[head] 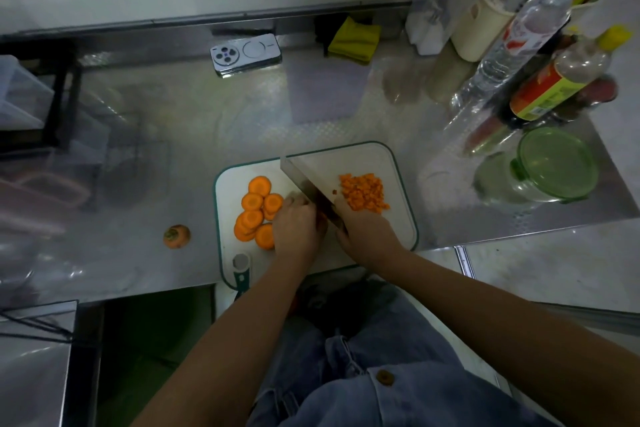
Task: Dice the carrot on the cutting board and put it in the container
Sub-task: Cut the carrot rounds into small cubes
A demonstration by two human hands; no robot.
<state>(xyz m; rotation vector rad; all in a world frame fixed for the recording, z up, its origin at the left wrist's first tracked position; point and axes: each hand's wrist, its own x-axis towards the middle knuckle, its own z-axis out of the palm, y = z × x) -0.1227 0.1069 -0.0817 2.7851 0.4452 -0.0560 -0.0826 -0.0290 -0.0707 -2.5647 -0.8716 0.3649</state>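
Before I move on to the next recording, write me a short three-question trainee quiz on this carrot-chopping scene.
1. True or false: the diced carrot pile lies on the cutting board, to the right of the cleaver.
2. Where does the cut-off carrot top lie? A: on the board. B: on the metal counter, left of the board. C: among the diced pieces.
3. Which hand has its grip on the cleaver, and what does the other hand do?
Key: 1 true. 2 B. 3 The right hand holds the cleaver. The left hand holds down carrot slices beside the blade.
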